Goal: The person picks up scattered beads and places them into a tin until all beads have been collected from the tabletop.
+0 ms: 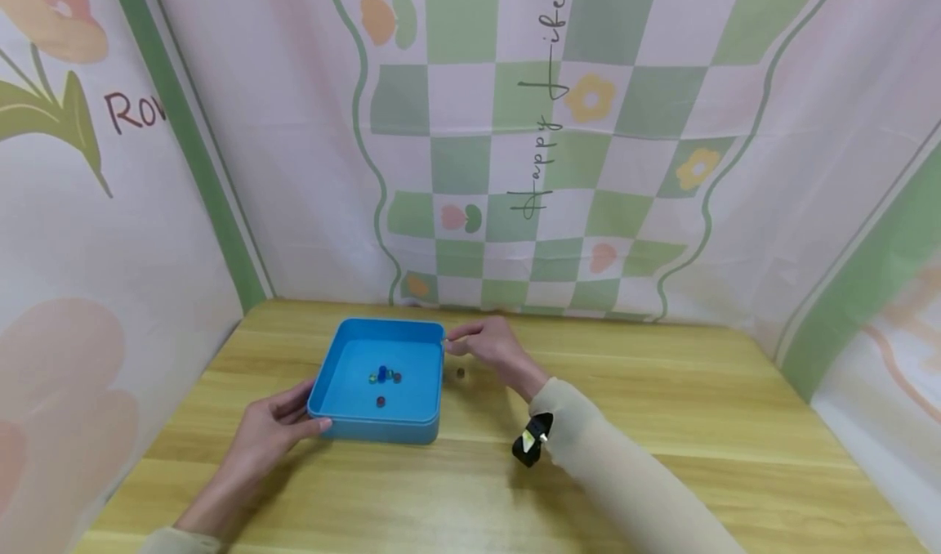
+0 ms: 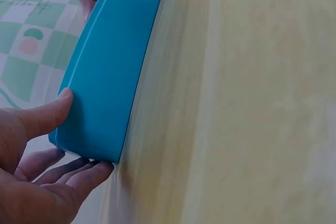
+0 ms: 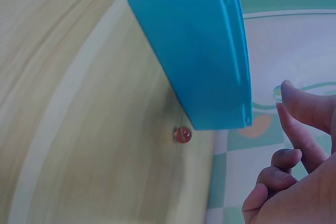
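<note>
A shallow square blue box stands on the table with several small glass marbles on its floor, blue, reddish and clear. My left hand grips the box's near left corner; in the left wrist view the thumb presses one wall and the fingers lie along the adjoining side. Beside the far right rim, my right hand pinches a clear marble between thumb and forefinger, its other fingers curled. Another marble, reddish in the right wrist view, lies on the table close to the box's right wall.
The wood-grain table extends in front of the box and to its right. A printed curtain hangs along the back edge, with further cloth at both sides. A black strap device sits on the right wrist.
</note>
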Demonstrator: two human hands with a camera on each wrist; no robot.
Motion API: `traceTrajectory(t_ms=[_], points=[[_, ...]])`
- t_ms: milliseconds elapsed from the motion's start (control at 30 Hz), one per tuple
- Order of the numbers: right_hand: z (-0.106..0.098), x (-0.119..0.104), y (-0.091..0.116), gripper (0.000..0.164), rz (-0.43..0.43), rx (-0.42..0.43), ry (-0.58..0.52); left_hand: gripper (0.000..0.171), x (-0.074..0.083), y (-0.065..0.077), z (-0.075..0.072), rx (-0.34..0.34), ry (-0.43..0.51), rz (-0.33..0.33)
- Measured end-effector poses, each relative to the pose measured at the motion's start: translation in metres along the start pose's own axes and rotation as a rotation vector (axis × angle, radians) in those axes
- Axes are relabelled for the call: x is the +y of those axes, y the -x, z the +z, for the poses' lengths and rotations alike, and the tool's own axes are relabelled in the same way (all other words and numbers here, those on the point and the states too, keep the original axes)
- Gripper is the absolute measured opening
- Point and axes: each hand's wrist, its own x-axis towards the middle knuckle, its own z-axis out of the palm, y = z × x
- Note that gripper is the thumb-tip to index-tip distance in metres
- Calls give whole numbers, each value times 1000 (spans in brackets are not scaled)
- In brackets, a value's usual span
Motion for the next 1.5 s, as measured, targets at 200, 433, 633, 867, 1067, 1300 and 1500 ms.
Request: traceTrajectory(t_ms=[200, 433, 633, 867, 1067, 1300, 1500], points=[[7, -12, -1, 15, -6, -33, -16, 83, 0, 0, 0, 5, -5, -7], [18, -26, -3, 13, 19, -46, -22, 84, 1, 1, 0, 5, 1, -5], [27, -32, -4, 13, 15, -43, -28, 84, 2, 1, 1, 8, 7, -13], [43, -39, -7, 12, 2, -62, -48, 84, 2, 2, 0, 7, 21, -15], [56, -46, -8, 10, 8, -58, -29, 84, 2, 2, 2, 5, 3, -21], [67, -51, -6, 8, -12, -60, -7, 82, 1, 0, 2, 12, 9, -9], [78, -49, -7, 5, -12, -63, 5, 83, 0, 1, 0, 4, 9, -7]])
